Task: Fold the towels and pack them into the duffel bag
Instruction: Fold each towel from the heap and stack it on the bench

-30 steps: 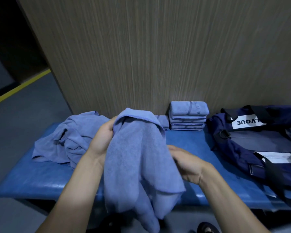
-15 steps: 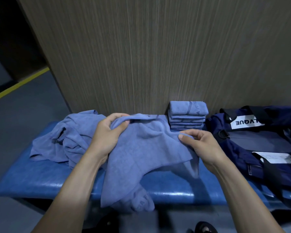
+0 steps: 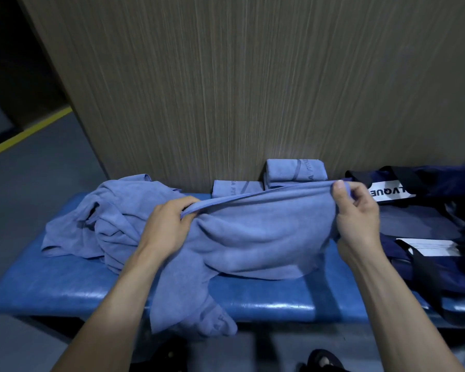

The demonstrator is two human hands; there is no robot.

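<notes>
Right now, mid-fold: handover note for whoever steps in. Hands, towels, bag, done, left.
Left hand: shut on the towel's top edge, near the unfolded pile.
Right hand: pinching the same edge at its other end, stretched between the hands.
Towel in hand: spread over the blue bench, lower corner hanging off the front.
Unfolded pile: left end of the bench.
Done: folded stack against the wall, one more folded towel beside it.
Duffel bag: right end of the bench; no towels visible inside.
Left: fold this towel and the pile, then pack everything.
</notes>
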